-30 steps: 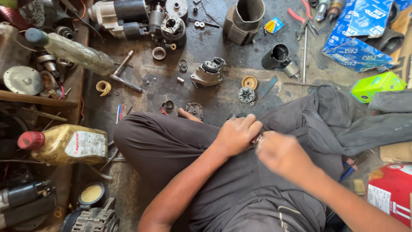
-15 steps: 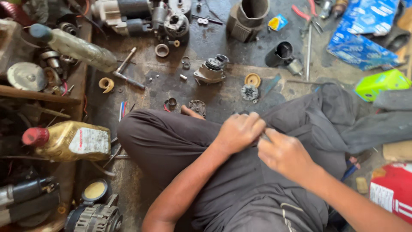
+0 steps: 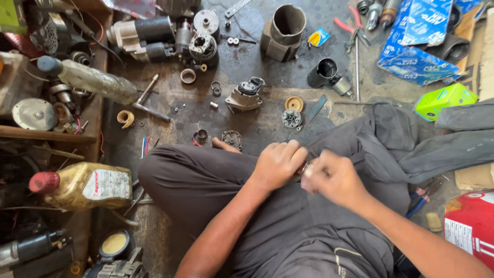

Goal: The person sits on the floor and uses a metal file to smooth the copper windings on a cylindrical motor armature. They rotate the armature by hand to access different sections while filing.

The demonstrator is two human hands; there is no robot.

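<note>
- The left hand and right hand meet above the lap, both curled tight around a small metal part, mostly hidden.
- Beyond the hands, a gear disc lies on the floor.
- Far left of them, a yellow oil jug rests.

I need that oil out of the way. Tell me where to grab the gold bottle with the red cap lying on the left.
Take the gold oil bottle around its narrow neck, just behind the red cap, coming from above. It lies on its side with the cap pointing left, and the wide flat body looks too broad for a sure one-hand grip. The neck seems clear of the clutter around it.
</note>
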